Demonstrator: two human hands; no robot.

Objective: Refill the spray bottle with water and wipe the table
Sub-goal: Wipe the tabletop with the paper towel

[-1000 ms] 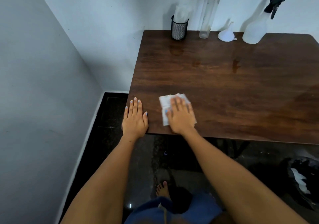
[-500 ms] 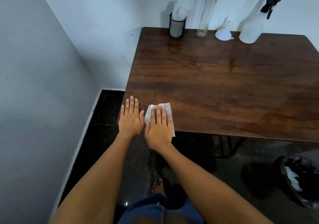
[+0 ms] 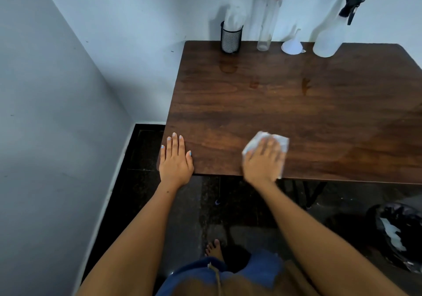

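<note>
A dark wooden table (image 3: 296, 104) fills the right of the view. My right hand (image 3: 262, 161) presses flat on a white tissue (image 3: 282, 144) near the table's front edge, fingers straight. My left hand (image 3: 175, 158) rests flat on the front left corner, holding nothing. The translucent spray bottle (image 3: 328, 37) with a black trigger head stands at the back edge against the wall. Beside it sit a white funnel (image 3: 292, 44) and a tall clear water bottle (image 3: 267, 21) with a purple cap.
A black mesh cup (image 3: 230, 38) of tissues stands at the back left of the table. Wet streaks (image 3: 304, 85) show on the wood. A black bin bag (image 3: 399, 236) lies on the dark floor at lower right. Walls close in on the left and behind.
My right hand slid the tissue left to meet my left hand, then back right along the front edge. My left hand stayed on the corner.
</note>
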